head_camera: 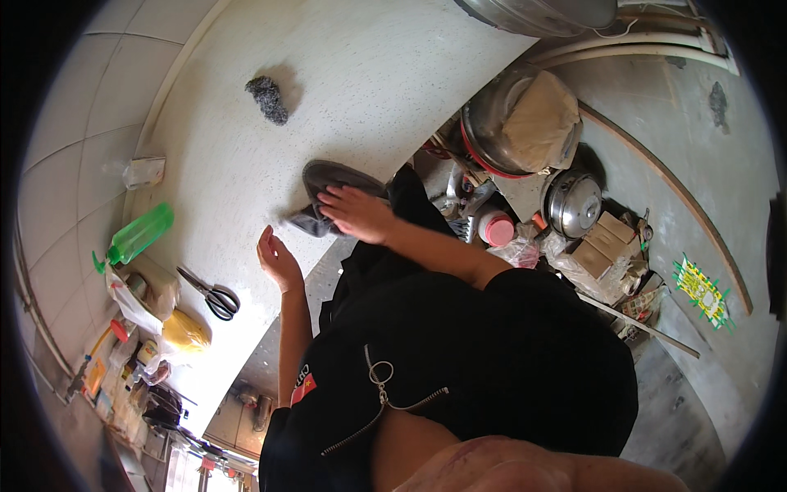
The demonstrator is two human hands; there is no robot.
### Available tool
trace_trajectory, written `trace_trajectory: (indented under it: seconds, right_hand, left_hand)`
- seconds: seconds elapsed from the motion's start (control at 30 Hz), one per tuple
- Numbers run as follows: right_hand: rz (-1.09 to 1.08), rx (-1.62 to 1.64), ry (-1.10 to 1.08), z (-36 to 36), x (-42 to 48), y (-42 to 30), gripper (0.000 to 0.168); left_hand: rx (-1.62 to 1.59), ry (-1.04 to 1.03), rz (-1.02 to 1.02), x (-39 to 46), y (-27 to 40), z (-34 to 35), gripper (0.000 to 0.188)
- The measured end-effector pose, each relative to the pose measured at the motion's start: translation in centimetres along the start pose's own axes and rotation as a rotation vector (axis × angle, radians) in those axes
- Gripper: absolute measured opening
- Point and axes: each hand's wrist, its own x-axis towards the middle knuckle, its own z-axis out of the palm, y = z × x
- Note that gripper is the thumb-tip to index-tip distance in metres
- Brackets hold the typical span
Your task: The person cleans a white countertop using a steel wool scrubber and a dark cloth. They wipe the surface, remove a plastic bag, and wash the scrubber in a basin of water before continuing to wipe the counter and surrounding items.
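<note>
A folded dark grey cloth lies at the edge of the pale speckled countertop. My right hand presses on it from above, fingers spread over the fabric; the cloth's left end is blurred. To the left, my left hand is raised over the counter edge, apart from the cloth, with its fingers slightly bent and nothing visible in them. Farther up the counter sits a grey scouring pad of wiry mesh. Black-handled scissors lie on the counter to the left of my left hand.
Along the tiled wall are a green spray bottle, a small packet and a yellow item in a plastic bag. A large metal vessel stands at the top. Right of the counter are a lidded steel pot, a pink-lidded jar and cardboard boxes.
</note>
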Motion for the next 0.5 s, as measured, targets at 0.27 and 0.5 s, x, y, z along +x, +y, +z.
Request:
trace_trajectory:
  seconds: [0.27,0.5]
  right_hand:
    - [0.676,-0.621,0.653,-11.5,-1.5,25.6,0.035]
    - [0.304,-0.233,0.405,-0.4,1.3,6.5,0.037]
  left_hand:
    - [-0.043,0.043,-0.03,-1.6,-3.4,-1.1,0.025]
    - [-0.046,0.067,-0.079,-2.4,-4.6,-2.3,0.025]
